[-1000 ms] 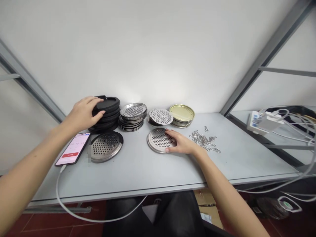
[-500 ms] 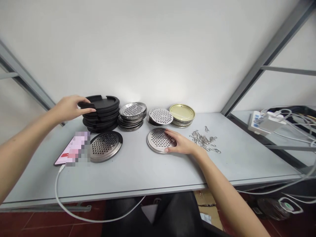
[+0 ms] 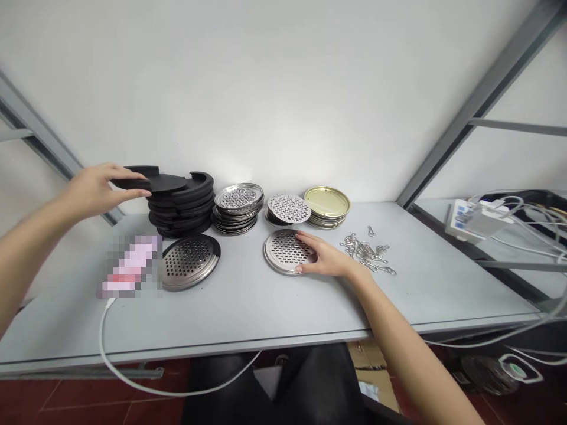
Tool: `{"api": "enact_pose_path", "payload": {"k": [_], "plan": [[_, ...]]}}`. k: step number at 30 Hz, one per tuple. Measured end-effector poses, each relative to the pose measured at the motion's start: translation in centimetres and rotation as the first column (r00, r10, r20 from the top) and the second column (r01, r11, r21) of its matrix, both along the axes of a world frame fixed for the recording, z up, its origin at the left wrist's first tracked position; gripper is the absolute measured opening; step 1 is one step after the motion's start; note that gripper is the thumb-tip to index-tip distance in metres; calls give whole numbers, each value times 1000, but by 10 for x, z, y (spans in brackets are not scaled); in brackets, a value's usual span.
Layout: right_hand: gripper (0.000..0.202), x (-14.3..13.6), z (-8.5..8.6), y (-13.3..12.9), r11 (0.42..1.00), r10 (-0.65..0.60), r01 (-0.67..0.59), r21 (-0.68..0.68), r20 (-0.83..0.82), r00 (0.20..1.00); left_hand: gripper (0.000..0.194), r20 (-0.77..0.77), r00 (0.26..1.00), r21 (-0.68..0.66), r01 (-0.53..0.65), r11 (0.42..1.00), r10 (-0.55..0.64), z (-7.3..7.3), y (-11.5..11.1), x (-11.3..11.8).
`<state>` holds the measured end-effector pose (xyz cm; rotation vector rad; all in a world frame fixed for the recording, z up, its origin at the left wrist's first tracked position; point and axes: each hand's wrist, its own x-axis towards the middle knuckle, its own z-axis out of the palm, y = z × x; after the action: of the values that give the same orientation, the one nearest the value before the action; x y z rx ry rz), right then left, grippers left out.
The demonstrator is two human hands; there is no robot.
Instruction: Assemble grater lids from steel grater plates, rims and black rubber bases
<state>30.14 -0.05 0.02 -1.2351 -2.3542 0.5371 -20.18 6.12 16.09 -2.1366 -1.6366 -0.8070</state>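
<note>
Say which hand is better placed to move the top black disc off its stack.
Likely the left hand, pinching the black disc by its rim; the right hand rests on a metal disc, farther away.

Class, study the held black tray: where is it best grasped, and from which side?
Probably take the black tray by the raised rim at its left end, coming from the left, where the left grip pinches: that end juts clear of the black stack, which the other end overlaps.

The phone (image 3: 133,262) is blurred, and the right fingers (image 3: 310,240) hide part of a perforated disc (image 3: 283,251)
</note>
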Motion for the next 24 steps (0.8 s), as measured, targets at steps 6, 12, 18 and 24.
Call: {"api": "enact_pose_path", "payload": {"k": [6, 12, 18, 24], "plan": [[92, -8, -5, -4, 996, -30, 30, 88, -3, 1000, 57, 54, 998, 297, -35, 954, 20, -3, -26, 29], [96, -21, -5, -8, 977, 85, -83, 196, -3, 996, 19, -54, 959, 300, 281, 912, -278, -31, -85, 99], [78, -12, 1, -6, 982, 43, -43, 183, 7, 999, 20, -17, 779, -268, 600, 754, -627, -101, -139, 135], [36, -9, 5, -4, 974, -93, 87, 211, 17, 996, 16, 47, 841, -326, 522, 788, -538, -155, -149, 147]]}}
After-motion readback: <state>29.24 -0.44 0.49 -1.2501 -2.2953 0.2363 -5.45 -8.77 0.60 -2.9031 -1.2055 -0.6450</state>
